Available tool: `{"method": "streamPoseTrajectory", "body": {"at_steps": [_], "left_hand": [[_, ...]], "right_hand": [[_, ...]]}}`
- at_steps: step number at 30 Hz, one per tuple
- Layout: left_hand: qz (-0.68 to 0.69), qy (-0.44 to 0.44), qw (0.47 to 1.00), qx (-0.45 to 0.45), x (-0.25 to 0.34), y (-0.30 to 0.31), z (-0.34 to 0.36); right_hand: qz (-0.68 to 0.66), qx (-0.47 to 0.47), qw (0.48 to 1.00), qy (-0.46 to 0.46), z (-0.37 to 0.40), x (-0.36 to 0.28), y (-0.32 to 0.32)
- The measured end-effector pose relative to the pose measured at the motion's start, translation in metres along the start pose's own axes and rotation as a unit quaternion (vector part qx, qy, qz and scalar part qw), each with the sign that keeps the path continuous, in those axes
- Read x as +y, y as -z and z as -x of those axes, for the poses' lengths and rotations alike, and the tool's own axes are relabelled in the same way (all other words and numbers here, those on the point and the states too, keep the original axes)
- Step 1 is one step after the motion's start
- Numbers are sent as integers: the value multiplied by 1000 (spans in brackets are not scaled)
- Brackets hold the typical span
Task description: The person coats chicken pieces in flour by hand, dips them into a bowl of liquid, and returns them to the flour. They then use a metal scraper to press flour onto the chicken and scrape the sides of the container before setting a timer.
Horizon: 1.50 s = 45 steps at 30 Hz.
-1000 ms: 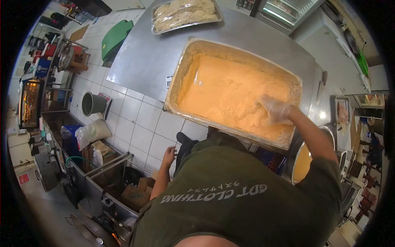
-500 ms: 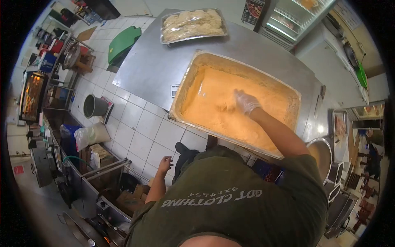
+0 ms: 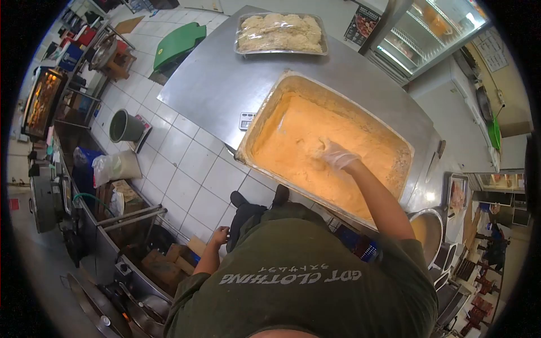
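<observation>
My right hand (image 3: 336, 155), in a thin clear glove, rests with fingers spread in the orange floury mix (image 3: 293, 132). The mix fills a big rectangular metal tray (image 3: 255, 125) on a steel table (image 3: 208, 84), and the hand is near the tray's middle. Hanging at my side over the tiled floor, my bare left hand (image 3: 220, 235) holds nothing, its fingers loosely bent. A second tray (image 3: 282, 52) of pale coated pieces sits at the table's far end.
A small scale (image 3: 247, 120) lies just left of the big tray. A pot of orange liquid (image 3: 428, 231) stands at my right. On the floor are a grey bucket (image 3: 125, 126) and a green lid (image 3: 179, 42). Steel racks line the left; a glass fridge (image 3: 428, 28) stands behind.
My right hand swept from the tray's right near corner to its middle, then drew slightly back. My left hand stayed low at my side and its fingers curled in.
</observation>
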<state>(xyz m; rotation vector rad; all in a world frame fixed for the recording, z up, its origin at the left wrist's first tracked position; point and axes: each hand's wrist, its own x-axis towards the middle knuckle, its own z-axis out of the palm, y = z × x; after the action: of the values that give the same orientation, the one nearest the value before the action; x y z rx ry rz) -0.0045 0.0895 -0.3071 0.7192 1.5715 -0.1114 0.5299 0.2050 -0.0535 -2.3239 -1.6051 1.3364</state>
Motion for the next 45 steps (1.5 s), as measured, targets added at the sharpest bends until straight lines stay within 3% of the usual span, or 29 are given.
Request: {"method": "streamPoseTrajectory", "body": {"at_steps": [2, 4, 6, 7, 9, 11, 13, 15, 18, 21, 24, 26, 29, 32, 34, 35, 37, 39, 43, 44, 45], "left_hand": [[10, 10, 1000, 2, -11, 2, 9], [61, -5, 998, 23, -10, 1, 10], [89, -20, 995, 31, -8, 2, 13], [83, -20, 996, 29, -6, 2, 13], [70, -21, 997, 25, 5, 0, 16], [67, -33, 997, 31, 10, -2, 15], [62, -53, 996, 37, 20, -2, 13], [59, -73, 995, 41, 26, -8, 10], [66, -113, 990, 52, 36, -15, 14], [42, -118, 990, 61, 17, -14, 6], [64, -35, 997, 40, 14, -12, 2], [70, -54, 996, 31, 5, -8, -6], [77, -69, 994, 24, 0, -3, -7], [56, -82, 994, 37, 3, 11, -1], [51, -98, 993, 50, 1, 15, -3], [54, -96, 992, 64, 1, 17, -9], [27, -97, 993, 69, -3, 24, -21], [-13, -94, 994, 58, 9, 37, -23], [39, -119, 991, 55, 39, 65, -31], [38, -130, 989, 51, 41, 73, -41], [23, -125, 991, 31, 42, 83, -46]], "right_hand": [[-87, 52, 995, 5, 18, 22, 1], [-50, 124, 989, -61, 4, 105, -13], [250, 66, 966, -11, 14, 161, -29], [329, 41, 942, 48, 23, 172, -44], [369, -7, 925, 93, 20, 165, -64], [282, 6, 958, 53, 20, 110, -87], [348, -87, 933, 36, 25, 41, -81], [551, -345, 759, 46, 7, -7, -54], [558, -139, 817, 32, 41, -28, -2], [256, -34, 964, -55, 26, -12, 9], [-77, 98, 983, -137, -1, -2, 37], [76, 79, 993, -49, -24, -10, 29], [243, 63, 966, 55, -41, -44, -12], [429, 77, 881, 186, -90, -51, -58], [358, 136, 898, 218, -107, -64, -57], [215, 179, 938, 203, -118, -68, -46], [89, 146, 973, 155, -110, -79, -16], [121, 6, 988, 97, -94, -87, 19], [36, 178, 977, 114, -55, -60, -15], [52, 229, 967, 98, -69, -42, -46], [154, 185, 968, 69, -70, -52, -58]]}}
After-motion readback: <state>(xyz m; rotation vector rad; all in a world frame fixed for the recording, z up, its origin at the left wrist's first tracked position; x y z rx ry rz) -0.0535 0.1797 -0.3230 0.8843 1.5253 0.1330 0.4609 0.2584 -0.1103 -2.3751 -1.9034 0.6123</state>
